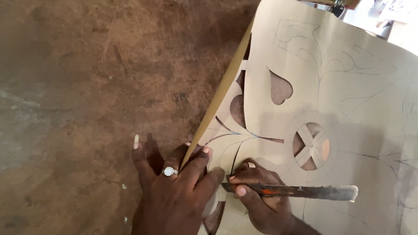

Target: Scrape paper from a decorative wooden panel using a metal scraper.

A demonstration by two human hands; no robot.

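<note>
Nearest, the left hand (174, 191) lies flat, fingers spread, pressing the tan cardboard sheet (348, 100) at its edge on the brown tabletop (87, 87). Just beside, the right hand's (261, 196) grip pinches a long metal blade (296, 190) lying across the pencilled, cut-out pattern.

A large tan sheet of card (348, 100) lies across the brown counter, its left edge lifted and folded up. Pencil lines trace a leafy pattern over it, and several shapes are already cut through: a heart, a spoked circle, curved leaf slots. A long flat metal blade (296, 191), rusty with an orange patch, lies level over the sheet's lower part, tip pointing left
</note>
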